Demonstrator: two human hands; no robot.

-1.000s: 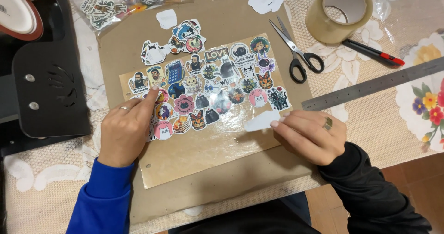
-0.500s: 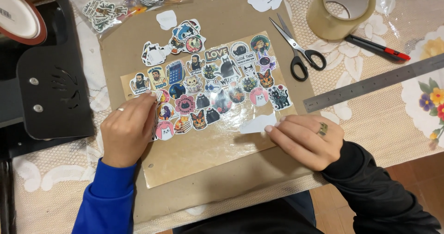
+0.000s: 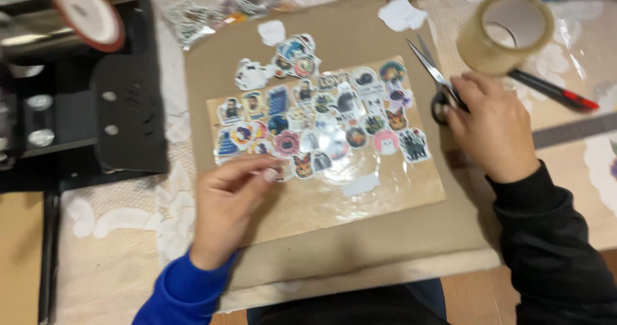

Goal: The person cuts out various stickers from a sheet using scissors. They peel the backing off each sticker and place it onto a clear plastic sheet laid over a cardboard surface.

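Two hands over the work. Right hand (image 3: 491,129) curled onto the scissors' (image 3: 429,74) handles; blades run up-left from its fingers. Left hand (image 3: 228,199) fingers pinch the sticker sheet's (image 3: 321,145) near-left edge.

You see everything through one camera, worn on your head and tipped steeply down at the table (image 3: 109,280) in front of you. It sits close: the cardboard (image 3: 360,235) fills the middle of the frame, and your own sleeves enter from the bottom edge. Your left hand (image 3: 228,203) lies at lower centre-left, your right hand (image 3: 491,129) at centre-right. The far side of the table runs along the top, where the tape roll (image 3: 504,32) is cut off at upper right. There is one view only, slightly motion-blurred.
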